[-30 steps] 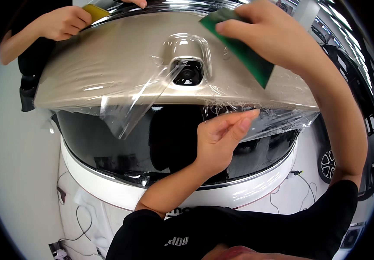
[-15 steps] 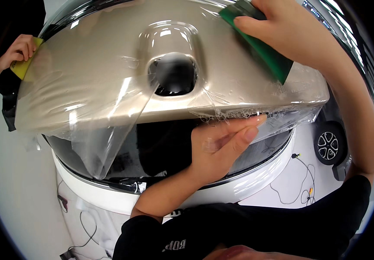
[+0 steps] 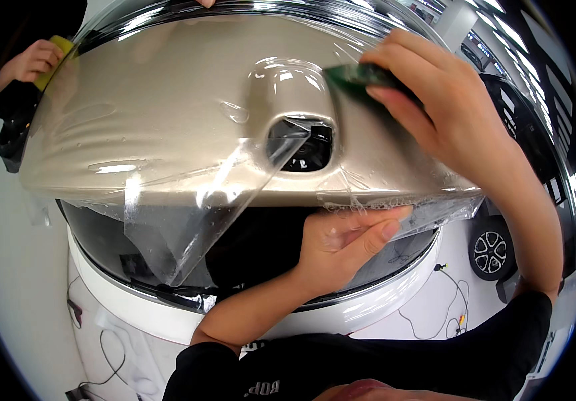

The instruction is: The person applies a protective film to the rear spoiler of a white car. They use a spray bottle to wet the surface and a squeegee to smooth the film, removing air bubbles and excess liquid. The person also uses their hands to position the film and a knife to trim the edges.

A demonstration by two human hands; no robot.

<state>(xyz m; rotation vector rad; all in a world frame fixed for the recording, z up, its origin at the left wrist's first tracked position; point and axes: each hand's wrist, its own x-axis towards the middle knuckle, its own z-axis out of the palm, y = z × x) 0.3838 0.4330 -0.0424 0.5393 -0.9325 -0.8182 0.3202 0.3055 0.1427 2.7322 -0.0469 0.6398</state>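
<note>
A glossy champagne-coloured vehicle panel (image 3: pixel 174 73) curves across the view, with clear film (image 3: pixel 188 227) over it and a loose flap hanging past its lower edge. In my right hand (image 3: pixel 435 100) is a green squeegee (image 3: pixel 351 77), its tip against the panel beside the raised recess. My left hand (image 3: pixel 341 244) pinches the bubbly, wrinkled film edge just under the panel's lower rim, right of centre. Between the hands and the loose flap lies a dark square opening (image 3: pixel 315 150). Small wrinkles and bubbles show in the film on the left.
At the far left a co-worker's hand (image 3: pixel 37 60) holds a yellow squeegee (image 3: pixel 61 50) at the panel's edge. A fingertip shows at the top edge. Below are a round white stand (image 3: pixel 141 317), cables (image 3: pixel 111 374) on the floor and a wheel (image 3: pixel 492 250) at right.
My right hand has brought the green squeegee down and left, towards the recess. The view has shifted, and my left hand keeps its pinch. The co-worker's yellow squeegee sits higher in view.
</note>
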